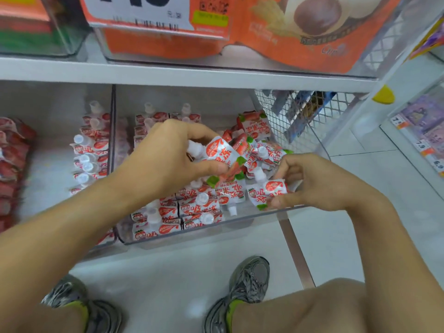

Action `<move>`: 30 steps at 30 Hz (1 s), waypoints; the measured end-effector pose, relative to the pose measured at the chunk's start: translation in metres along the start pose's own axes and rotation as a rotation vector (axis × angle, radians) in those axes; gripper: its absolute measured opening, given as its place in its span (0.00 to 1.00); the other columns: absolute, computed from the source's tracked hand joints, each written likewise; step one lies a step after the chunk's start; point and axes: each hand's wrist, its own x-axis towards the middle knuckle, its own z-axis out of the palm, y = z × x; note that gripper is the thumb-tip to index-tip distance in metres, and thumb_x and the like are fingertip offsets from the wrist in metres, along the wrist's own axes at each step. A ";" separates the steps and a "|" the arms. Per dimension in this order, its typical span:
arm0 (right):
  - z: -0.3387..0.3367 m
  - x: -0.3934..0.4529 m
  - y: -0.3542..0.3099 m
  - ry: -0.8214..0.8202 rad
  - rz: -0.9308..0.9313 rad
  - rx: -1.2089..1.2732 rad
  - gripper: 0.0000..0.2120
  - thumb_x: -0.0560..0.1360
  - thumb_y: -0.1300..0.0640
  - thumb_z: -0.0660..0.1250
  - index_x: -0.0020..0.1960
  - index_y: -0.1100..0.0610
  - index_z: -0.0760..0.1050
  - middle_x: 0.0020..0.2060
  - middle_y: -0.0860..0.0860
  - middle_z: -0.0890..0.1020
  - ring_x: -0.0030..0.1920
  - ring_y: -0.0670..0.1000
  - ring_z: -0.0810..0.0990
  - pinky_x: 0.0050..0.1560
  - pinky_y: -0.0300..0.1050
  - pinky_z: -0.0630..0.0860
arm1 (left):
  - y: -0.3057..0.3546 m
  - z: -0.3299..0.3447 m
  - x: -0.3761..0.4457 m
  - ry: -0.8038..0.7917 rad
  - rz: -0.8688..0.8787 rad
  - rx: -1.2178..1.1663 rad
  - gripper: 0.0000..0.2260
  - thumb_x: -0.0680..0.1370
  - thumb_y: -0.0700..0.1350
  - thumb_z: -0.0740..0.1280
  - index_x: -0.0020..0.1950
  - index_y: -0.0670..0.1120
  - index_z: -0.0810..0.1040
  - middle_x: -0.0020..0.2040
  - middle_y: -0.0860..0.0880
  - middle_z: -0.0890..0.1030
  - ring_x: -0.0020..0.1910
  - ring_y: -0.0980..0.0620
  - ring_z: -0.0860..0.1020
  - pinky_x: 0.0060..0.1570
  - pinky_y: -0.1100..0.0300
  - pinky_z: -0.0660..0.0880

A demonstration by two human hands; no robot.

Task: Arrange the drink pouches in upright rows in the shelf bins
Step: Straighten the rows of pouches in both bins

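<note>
A clear shelf bin (240, 221) holds red-and-white strawberry drink pouches with white caps. Upright rows of pouches (173, 212) fill its front left; a loose jumbled heap (259, 145) lies at its back right. My left hand (168, 155) hovers over the bin's middle, holding a tilted pouch (221, 152) between thumb and fingers. My right hand (310, 181) is at the bin's right front corner, pinching another pouch (266, 191) with its cap pointing up. A neighbouring clear bin (48, 188) on the left holds a row of pouches (90, 152).
An upper shelf (168, 73) with orange snack packs (288, 32) overhangs the bins. A white wire mesh basket (310, 109) stands right of the bin. Darker red packs (12, 164) lie far left. My shoes (247, 284) stand on the pale floor below the shelf edge.
</note>
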 end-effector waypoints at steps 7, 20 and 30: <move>-0.001 -0.017 0.008 -0.044 0.019 -0.223 0.15 0.75 0.62 0.68 0.50 0.40 0.80 0.47 0.41 0.83 0.48 0.45 0.81 0.56 0.47 0.77 | 0.009 0.014 0.009 0.002 -0.025 0.068 0.24 0.57 0.64 0.73 0.48 0.52 0.84 0.42 0.57 0.83 0.36 0.62 0.79 0.36 0.71 0.73; -0.014 -0.062 0.028 0.722 -0.040 0.093 0.15 0.74 0.66 0.64 0.42 0.47 0.79 0.39 0.40 0.83 0.35 0.45 0.79 0.35 0.30 0.72 | 0.034 0.117 0.066 -0.442 0.096 0.317 0.12 0.76 0.49 0.68 0.59 0.49 0.81 0.57 0.47 0.82 0.55 0.48 0.78 0.56 0.58 0.75; -0.004 -0.049 0.066 0.331 -0.060 0.575 0.23 0.68 0.64 0.71 0.57 0.42 0.76 0.54 0.45 0.83 0.55 0.49 0.83 0.52 0.54 0.81 | 0.025 0.129 0.077 -0.796 0.164 0.083 0.18 0.78 0.43 0.62 0.68 0.49 0.73 0.61 0.48 0.80 0.61 0.48 0.77 0.62 0.48 0.73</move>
